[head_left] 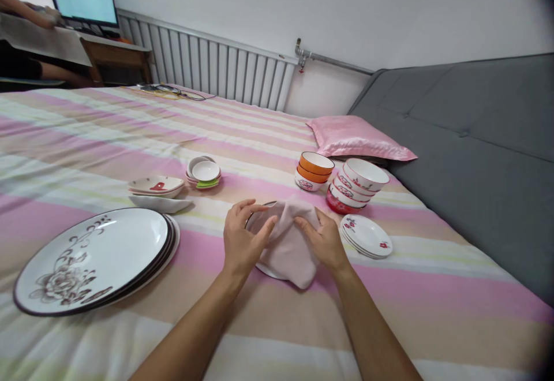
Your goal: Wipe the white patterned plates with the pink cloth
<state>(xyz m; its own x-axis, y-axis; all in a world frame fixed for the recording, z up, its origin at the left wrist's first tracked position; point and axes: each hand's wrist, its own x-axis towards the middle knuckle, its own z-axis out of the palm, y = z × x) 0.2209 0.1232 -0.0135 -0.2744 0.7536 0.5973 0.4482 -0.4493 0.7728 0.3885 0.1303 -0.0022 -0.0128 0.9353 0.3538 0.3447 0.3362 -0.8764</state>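
Ahead of me, a white plate [269,269] with a dark rim lies on the bed, mostly hidden under a pale pink cloth [291,248]. My right hand [325,241] has the cloth's right side between thumb and fingers. Over the plate's left rim, my left hand [244,238] is curved with thumb and fingers apart; its thumb tip comes close to the cloth. Just right of my right hand is a stack of small flowered plates [367,235]. Behind it stand stacked white and red bowls [361,176] and orange-topped bowls [315,164].
Large floral plates [99,254] are stacked at left. Beyond them sit shallow dishes [156,186] and small round dishes [205,171]. A pink pillow [359,137] lies by the grey headboard [467,133]. Cables [173,90] rest near the radiator [208,60]; a person's arm [30,12] is at the desk.
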